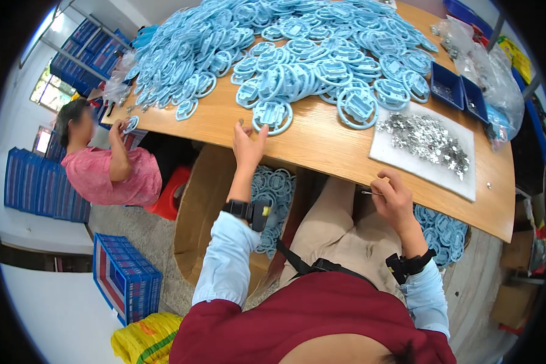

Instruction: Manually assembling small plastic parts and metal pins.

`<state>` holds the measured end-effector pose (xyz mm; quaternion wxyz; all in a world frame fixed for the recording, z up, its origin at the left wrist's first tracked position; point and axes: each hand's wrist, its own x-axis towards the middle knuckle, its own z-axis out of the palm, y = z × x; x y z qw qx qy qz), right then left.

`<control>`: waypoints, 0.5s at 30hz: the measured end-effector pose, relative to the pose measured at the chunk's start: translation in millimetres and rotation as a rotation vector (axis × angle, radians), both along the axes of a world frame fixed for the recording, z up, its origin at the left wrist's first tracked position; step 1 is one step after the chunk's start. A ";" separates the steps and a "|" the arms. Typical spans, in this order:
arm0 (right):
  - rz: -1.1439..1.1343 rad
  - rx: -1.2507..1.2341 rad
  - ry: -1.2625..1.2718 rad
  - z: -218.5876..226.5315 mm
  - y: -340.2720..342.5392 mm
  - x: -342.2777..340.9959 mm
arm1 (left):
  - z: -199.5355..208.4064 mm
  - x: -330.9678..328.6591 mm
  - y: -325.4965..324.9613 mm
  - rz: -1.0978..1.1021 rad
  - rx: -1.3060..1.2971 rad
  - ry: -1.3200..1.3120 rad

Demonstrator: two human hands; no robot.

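Note:
My left hand (249, 148) reaches over the near edge of the table, thumb and fingers apart. Its thumb is at the rim of a light blue plastic ring-shaped part (272, 116) lying on the wood; whether they touch I cannot tell. Just off the table's front edge, my right hand (394, 199) is closed with a slim metal tool (370, 193) between thumb and fingers; its tip looks like tweezers. Beyond my right hand, a white board (428, 176) carries a heap of small shiny metal pieces (428, 138).
A large pile of light blue parts (297, 51) covers the far table (321, 136). Dark blue trays (447, 85) stand at right. Below are a cardboard box (203, 206) of parts and stacked blue crates (127, 276). Another person (112, 164) sits at left holding a blue part.

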<state>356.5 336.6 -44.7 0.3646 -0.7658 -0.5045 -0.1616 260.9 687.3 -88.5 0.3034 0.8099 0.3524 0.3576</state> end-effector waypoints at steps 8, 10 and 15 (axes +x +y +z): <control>-0.263 0.093 0.152 -9.5 -28.2 18.7 | 7.7 20.5 5.1 -0.012 -0.375 -0.151; -0.330 0.083 0.278 -6.6 -32.4 34.7 | 16.0 17.0 -7.1 -0.020 -0.619 -0.309; -0.352 0.013 0.385 -11.2 -28.9 76.9 | 16.3 10.6 -42.6 -0.140 -0.848 -0.443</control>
